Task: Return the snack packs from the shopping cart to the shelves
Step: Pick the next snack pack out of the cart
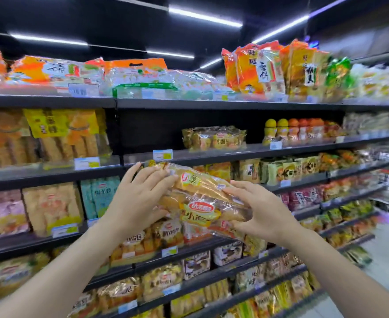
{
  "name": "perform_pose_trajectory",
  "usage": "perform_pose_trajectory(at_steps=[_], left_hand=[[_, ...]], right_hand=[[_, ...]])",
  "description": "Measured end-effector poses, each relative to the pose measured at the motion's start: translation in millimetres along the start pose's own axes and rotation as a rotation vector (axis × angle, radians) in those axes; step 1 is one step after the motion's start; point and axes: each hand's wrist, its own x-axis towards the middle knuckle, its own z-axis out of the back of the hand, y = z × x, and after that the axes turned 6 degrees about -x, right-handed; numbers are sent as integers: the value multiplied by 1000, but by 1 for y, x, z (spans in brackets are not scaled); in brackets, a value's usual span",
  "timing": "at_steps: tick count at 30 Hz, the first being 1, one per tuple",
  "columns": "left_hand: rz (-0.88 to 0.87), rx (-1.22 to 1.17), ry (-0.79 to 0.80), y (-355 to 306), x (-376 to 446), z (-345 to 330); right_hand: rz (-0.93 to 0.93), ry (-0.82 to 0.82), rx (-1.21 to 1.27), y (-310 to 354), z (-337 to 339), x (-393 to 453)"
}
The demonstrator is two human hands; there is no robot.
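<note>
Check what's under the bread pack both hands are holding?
Nothing supports the bread pack; left hand and right hand hold it in the air before shelved snack packs, which it partly covers.

Printed on the clear bread pack with the yellow label (202,203), held up in front of the shelves: "小面" under a red oval brand mark (too blurry to read). Printed on the tall orange rice cracker bag (261,67) on the top shelf: "旺旺" and "雪饼". Shelf price tags too blurry to read.
</note>
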Motion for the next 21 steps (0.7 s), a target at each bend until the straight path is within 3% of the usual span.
perform_pose_trajectory(at_steps=[4,8,13,21], left_hand=[[8,12,-73,5,26,-24],[25,26,-158,26,47,-44],[119,14,-267,67,67,-71],[166,115,-337,149,96,-122]], right_hand=[[32,-76,-76,-31,-12,19],[49,-283,-203,-51,-31,47],[-101,-531,-225,-72,-55,94],[-80,-522,-163,-87,-107,198]])
